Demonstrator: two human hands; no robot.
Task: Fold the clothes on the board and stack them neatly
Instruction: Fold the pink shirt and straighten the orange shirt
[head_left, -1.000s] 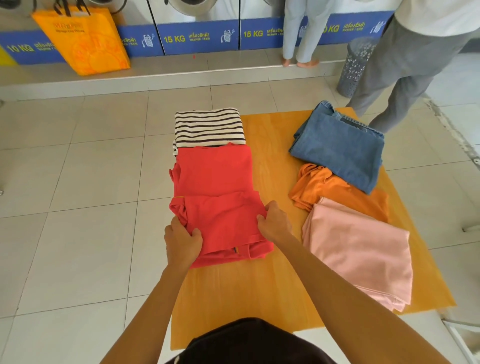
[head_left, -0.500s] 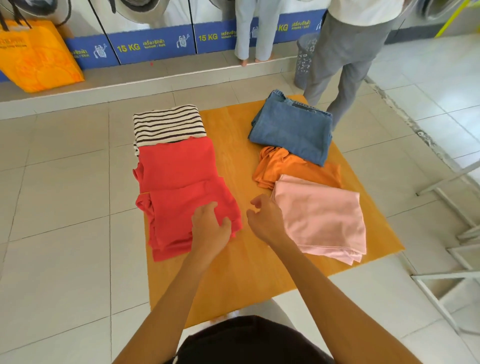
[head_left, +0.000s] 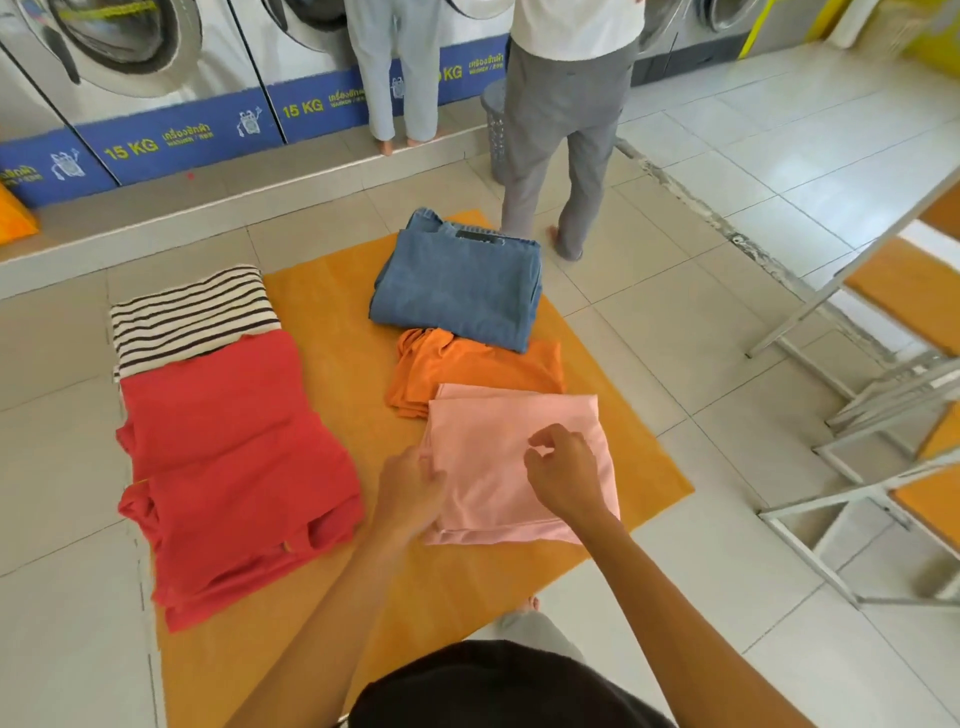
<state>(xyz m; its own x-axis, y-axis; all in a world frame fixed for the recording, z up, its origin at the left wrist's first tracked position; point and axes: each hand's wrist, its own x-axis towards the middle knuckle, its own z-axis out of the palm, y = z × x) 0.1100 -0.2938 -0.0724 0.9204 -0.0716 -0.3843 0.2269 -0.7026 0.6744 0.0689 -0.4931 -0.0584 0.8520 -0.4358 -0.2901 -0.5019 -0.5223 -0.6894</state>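
Board (head_left: 343, 332): orange, flat on tiled floor
Pink cloth (head_left: 519, 447): folded, right side of board, overlapping orange cloth (head_left: 467, 369)
Left hand (head_left: 410, 488): fingers at pink cloth's left edge; grip unclear
Right hand (head_left: 566, 473): above pink cloth; fingers loosely curled, holding nothing

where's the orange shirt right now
In the head view, the orange shirt lies on the right half of the board, partly tucked under the folded jeans behind it and the pink garment in front.

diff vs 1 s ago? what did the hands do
Both hands let go of the red garment and moved right to the pink garment: left hand at its left edge, right hand above it, fingers curled. Striped, denim and orange pieces lie as before.
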